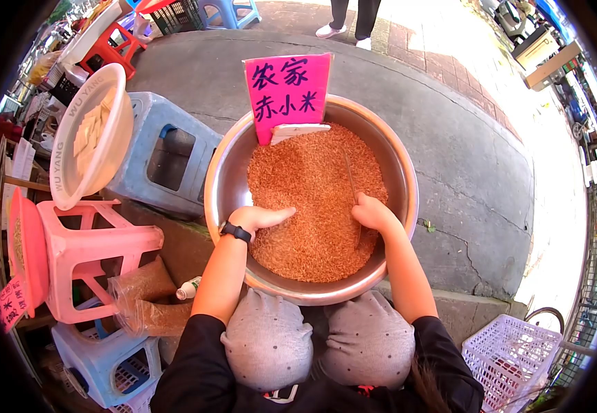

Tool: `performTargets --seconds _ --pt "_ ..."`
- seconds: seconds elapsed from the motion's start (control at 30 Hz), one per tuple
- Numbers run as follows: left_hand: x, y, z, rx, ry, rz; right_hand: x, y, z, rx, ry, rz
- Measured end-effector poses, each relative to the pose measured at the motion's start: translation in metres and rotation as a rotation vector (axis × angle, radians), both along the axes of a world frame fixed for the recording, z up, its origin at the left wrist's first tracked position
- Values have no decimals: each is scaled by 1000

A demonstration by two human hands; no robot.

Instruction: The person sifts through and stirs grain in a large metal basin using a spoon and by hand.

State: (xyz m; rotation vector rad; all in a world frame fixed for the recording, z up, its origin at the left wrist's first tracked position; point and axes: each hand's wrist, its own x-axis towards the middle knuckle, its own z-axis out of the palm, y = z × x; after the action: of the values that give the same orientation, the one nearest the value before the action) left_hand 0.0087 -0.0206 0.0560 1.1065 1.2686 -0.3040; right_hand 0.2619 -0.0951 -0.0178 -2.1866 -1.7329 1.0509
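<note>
A wide metal basin (404, 172) holds a heap of reddish-brown grain (312, 186). My left hand (260, 217) lies at the left side of the heap, thumb stretched out to the right, the other fingers sunk in the grain or hidden; a dark band is on its wrist. On the right side, my right hand (374, 212) is closed round something thin and long (351, 168) that lies across the grain, its edge showing above and below the fist. Behind the heap stands a pink sign (288, 89) with black handwriting, a whitish piece (300, 131) at its foot.
At the left are a blue stool (195, 162), a tilted bowl (121, 138) with pale blocks, a pink stool (95, 241) and filled plastic bags (143, 296). A lilac crate (512, 354) stands at lower right. A person's legs (353, 17) show at the top.
</note>
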Motion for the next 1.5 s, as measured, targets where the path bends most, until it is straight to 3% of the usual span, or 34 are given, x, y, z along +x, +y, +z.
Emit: performTargets --seconds 0.1,0.2,0.3,0.4,0.5,0.63,0.67,0.77,0.8,0.9,1.0,1.1,1.23,1.43,1.5 --pt "-10 -1 -60 -97 -74 96 -8 8 40 -408 214 -56" --pt "-9 0 -68 -182 -108 146 -12 3 43 -415 381 -77" --pt "-10 2 -72 -166 -165 75 -15 4 50 -406 527 -82" --pt "-4 9 -72 -241 -101 55 -22 7 49 -270 863 -259" --pt "2 13 -55 -229 -357 262 -22 12 41 24 885 -506" --pt "-4 28 -46 -31 -542 553 -14 9 34 317 592 -576" --pt "-6 31 -66 135 -418 629 -13 9 34 324 476 -599" --pt "-14 34 -79 693 -90 196 -12 7 26 608 -132 -432" --pt "-8 26 -67 905 6 213 -14 7 31 586 -215 -429" --pt "-6 21 -47 955 353 38 -14 8 32 597 -395 -404" --pt "-5 15 -43 732 501 -212 -16 8 36 490 -457 -417" --pt "-8 17 -53 638 352 -333 -22 7 37 399 -415 -478" --pt "-7 19 -41 422 266 -554 -22 6 36 390 -433 -300" --pt "5 12 -4 194 255 -689 -21 -1 39 371 -367 -85" --pt "6 10 -6 141 253 -611 -21 0 40 330 -361 -47"
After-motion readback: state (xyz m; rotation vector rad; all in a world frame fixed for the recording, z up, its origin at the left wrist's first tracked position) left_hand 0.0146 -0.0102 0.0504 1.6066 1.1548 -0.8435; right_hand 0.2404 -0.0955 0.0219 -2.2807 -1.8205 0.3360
